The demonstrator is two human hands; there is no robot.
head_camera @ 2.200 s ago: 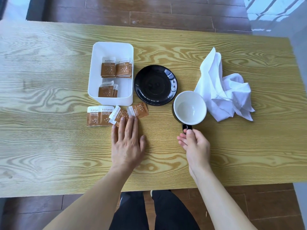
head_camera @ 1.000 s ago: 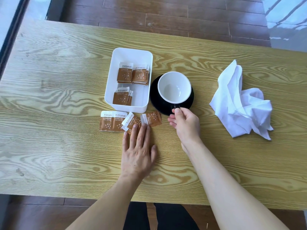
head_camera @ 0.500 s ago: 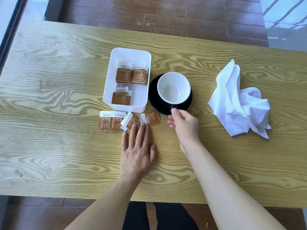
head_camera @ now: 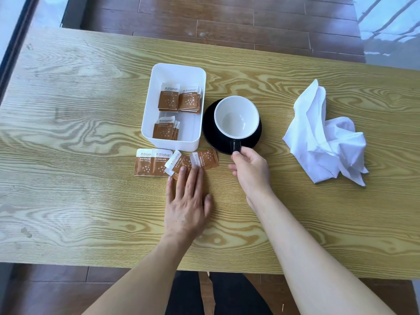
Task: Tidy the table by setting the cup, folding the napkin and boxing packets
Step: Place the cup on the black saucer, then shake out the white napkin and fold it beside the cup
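Observation:
A black cup (head_camera: 236, 118) with a white inside stands upright on the black saucer (head_camera: 210, 137). My right hand (head_camera: 250, 170) pinches the cup's handle at its near side. Left of the saucer is a white box (head_camera: 154, 96) holding several brown packets (head_camera: 179, 100). More loose brown packets (head_camera: 154, 164) lie on the table in front of the box. My left hand (head_camera: 188, 201) rests flat on the table, fingertips touching the nearest loose packets. A crumpled white napkin (head_camera: 322, 137) lies to the right of the saucer.
The wooden table (head_camera: 68, 133) has its near edge by my legs and its far edge before a brown plank floor (head_camera: 227, 19). A dark window frame (head_camera: 16, 39) runs along the left.
My right hand carried the cup from beside the napkin onto the saucer and still grips its handle. My left hand has stayed flat by the loose packets.

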